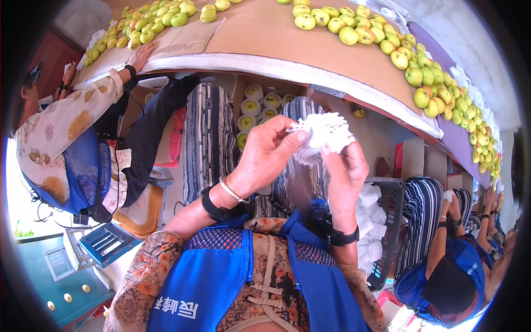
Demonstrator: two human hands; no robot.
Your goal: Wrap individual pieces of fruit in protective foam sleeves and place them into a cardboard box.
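Note:
In front of my lap, a white foam fruit net is held up between my two hands. My left hand pinches its left edge between thumb and fingers. On the other side my right hand grips the lower right part, thumb toward me. Whether anything is inside the net cannot be made out. Below and beyond my hands, a cardboard box stands by my knees, with several yellow-green apples in white foam nets inside it.
Loose apples line the far side of the cardboard-covered table. At my right stands a dark plastic crate full of foam nets. A co-worker sits to my left, one hand on the table; other people sit to my right.

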